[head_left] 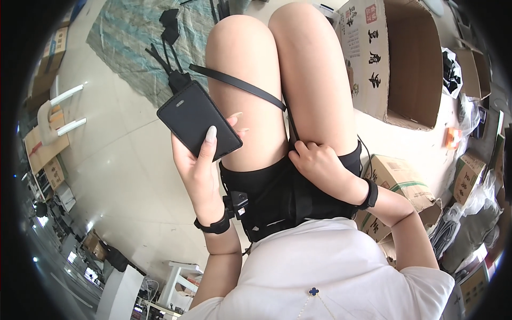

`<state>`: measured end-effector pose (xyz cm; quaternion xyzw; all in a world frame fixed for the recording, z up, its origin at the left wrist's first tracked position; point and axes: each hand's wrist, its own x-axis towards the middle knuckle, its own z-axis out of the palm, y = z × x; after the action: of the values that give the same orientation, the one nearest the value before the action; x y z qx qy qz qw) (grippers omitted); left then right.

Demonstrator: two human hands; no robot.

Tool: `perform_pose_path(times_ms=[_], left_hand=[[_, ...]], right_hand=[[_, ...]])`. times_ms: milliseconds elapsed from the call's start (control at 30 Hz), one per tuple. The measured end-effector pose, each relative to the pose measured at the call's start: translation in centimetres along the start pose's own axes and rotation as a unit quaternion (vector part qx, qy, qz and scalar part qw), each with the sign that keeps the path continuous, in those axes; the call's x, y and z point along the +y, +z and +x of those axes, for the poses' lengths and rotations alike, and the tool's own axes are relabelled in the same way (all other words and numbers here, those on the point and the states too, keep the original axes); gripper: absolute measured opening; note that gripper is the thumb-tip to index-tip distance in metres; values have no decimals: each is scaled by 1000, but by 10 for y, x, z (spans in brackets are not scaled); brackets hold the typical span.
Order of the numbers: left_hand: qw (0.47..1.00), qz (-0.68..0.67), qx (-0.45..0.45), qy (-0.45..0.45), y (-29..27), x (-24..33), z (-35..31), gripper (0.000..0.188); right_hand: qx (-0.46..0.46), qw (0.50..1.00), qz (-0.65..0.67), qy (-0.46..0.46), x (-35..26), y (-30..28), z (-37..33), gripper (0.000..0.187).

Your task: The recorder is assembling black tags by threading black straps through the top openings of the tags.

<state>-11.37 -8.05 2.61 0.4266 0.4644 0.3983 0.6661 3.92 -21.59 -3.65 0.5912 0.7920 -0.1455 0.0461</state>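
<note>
My left hand [198, 166] grips a black badge holder [194, 117] with stitched edges and a small slot, its thumb lying on the front face. Above the holder, a black strap [234, 84] lies over my left thigh and bends down between my legs. Curled over my lap, my right hand [320, 164] has its fingers closed where that strap runs in; its end is hidden under the fingers. More black straps and a dark piece [169, 25] extend beyond the holder's top.
A greenish woven sheet [120, 40] covers part of the pale floor [122, 160] ahead. On the right stand an open cardboard box [362, 58], a taped carton [400, 178] and plastic bags [450, 72]. A white stand [178, 285] is at lower left.
</note>
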Motion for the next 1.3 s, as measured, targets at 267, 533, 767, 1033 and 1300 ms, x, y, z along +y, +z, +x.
perform_pose_path(times_ms=[267, 533, 767, 1033, 1300], left_hand=[[998, -8, -68, -12, -33, 1, -8, 29], [976, 10, -215, -24, -9, 6, 8, 34], [883, -6, -468, -25, 28, 7, 20, 24], [898, 90, -431, -10, 39, 13, 8, 20], [900, 206, -377, 75, 41, 22, -4, 17]], right_hand=[[162, 965, 191, 78, 37, -79, -26, 24], [429, 638, 588, 252, 75, -104, -47, 34], [406, 562, 709, 128, 82, -105, -31, 35], [321, 526, 785, 68, 55, -95, -12, 50], [228, 678, 697, 48, 47, -90, -2, 8]])
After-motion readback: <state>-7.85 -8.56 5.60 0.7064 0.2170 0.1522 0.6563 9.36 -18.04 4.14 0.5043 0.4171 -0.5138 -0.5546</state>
